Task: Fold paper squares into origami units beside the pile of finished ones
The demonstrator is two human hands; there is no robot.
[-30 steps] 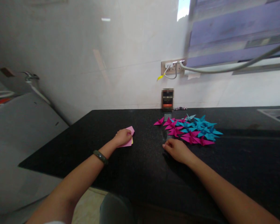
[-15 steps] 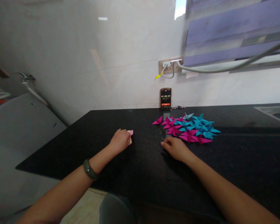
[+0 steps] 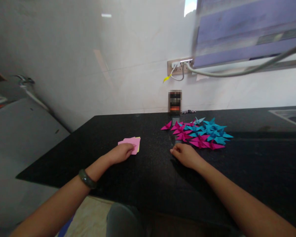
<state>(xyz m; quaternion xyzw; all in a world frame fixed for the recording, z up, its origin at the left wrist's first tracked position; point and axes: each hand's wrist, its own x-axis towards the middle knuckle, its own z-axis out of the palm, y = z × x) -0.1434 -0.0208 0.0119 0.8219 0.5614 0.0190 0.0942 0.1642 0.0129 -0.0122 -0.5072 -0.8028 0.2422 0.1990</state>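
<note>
My left hand [image 3: 121, 152] is at a small stack of square paper sheets [image 3: 136, 142], pink on top with a yellow edge showing beneath. Its fingers are drawn together over the near left part of the pink paper, the fingertips on the top sheet; part of the stack is hidden under the hand. My right hand [image 3: 185, 155] rests on the black countertop with its fingers curled and thumb near the index finger, nothing visible in it. Just beyond it lie folded paper cranes: several magenta cranes [image 3: 184, 135] and several blue cranes [image 3: 212, 129].
A phone [image 3: 175, 102], its screen blurred, leans on the wall behind the cranes, with a beaded string [image 3: 188, 112] beside it. The black countertop [image 3: 148, 184] ends at a left edge. A sink [image 3: 293, 117] lies at far right. Cables hang from the wall socket [image 3: 180, 66].
My left hand has drawn back toward the left and nearer me, uncovering more of the pink paper stack. My right hand has stayed in place.
</note>
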